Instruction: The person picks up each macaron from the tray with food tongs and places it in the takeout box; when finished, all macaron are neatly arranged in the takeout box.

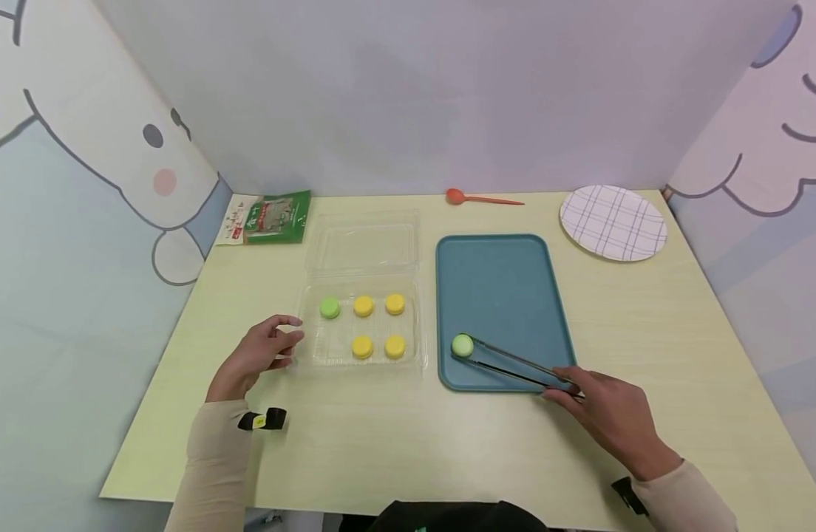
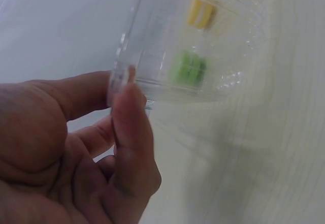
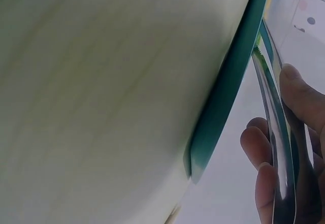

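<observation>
My left hand (image 1: 260, 353) pinches the left rim of a clear plastic box (image 1: 335, 355), its thumb and a finger on the edge in the left wrist view. The box lies with its lid folded back. Inside are a green macaron (image 1: 330, 307) and several yellow macarons (image 1: 364, 306), in two rows. My right hand (image 1: 610, 410) holds metal tongs (image 1: 514, 366), thumb on one arm and fingers on the other. Between the tong tips is a second green macaron (image 1: 463, 345), at the near left of a blue tray (image 1: 494, 288); whether it touches the tray I cannot tell.
A green and white packet (image 1: 275, 219) lies at the back left. An orange spoon (image 1: 481, 199) is along the back edge, and a checked oval plate (image 1: 614, 223) sits at the back right. Walls stand behind the table (image 1: 361, 443) and on both sides.
</observation>
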The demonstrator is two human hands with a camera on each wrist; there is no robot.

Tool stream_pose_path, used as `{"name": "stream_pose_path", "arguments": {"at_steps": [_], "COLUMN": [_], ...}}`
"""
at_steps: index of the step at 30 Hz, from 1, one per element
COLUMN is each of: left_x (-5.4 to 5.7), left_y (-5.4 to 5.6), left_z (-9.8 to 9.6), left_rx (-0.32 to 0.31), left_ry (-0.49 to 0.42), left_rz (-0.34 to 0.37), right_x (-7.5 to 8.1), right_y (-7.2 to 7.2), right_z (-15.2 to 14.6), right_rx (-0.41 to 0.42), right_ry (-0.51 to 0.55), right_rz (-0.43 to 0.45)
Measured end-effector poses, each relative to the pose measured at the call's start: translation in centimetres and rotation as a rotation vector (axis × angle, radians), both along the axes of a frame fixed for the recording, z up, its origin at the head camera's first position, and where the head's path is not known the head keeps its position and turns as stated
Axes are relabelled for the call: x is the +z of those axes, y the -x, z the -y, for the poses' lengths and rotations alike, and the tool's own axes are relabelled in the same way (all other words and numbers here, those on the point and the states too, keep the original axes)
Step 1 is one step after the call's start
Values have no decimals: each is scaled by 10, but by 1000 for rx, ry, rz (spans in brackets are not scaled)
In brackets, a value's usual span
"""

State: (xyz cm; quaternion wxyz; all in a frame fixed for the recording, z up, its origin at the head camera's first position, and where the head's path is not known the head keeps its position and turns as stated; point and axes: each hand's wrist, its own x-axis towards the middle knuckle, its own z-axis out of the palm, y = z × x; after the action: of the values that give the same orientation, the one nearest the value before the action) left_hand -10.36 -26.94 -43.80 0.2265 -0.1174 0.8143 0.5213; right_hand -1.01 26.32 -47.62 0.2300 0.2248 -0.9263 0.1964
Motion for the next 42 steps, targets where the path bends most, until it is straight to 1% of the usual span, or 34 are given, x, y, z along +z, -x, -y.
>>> {"name": "stream_pose_path", "arguments": {"at_steps": [5,11,16,19,25,28,34,42], "left_x": [1,0,-1,0,0,0,1,-1], "left_y": [0,0,1,2,1,0,1,0], "left_z": [-1,0,2,1,0,-1,-2,1], "left_rx": [2,3,5,-5,2,6,-2,10], "left_ry": [-2,-2,5,4,-5,-7,-2,-2], "left_rz": [1,5,-4,-9,-7,-2,-7,1], "right_x": [1,5,12,16,23,26,31,37], "right_y": [0,2,5,7,13,18,27,37], "right_z": [1,2,2,2,5,10,29,59], "right_rx": [5,8,-8,-15,-7,-3,46,96], "right_ry": [6,13,29,31,39,52,63,75], "right_rz": [-17,-72,-89,-94,-123,-140,-173,-122]}}
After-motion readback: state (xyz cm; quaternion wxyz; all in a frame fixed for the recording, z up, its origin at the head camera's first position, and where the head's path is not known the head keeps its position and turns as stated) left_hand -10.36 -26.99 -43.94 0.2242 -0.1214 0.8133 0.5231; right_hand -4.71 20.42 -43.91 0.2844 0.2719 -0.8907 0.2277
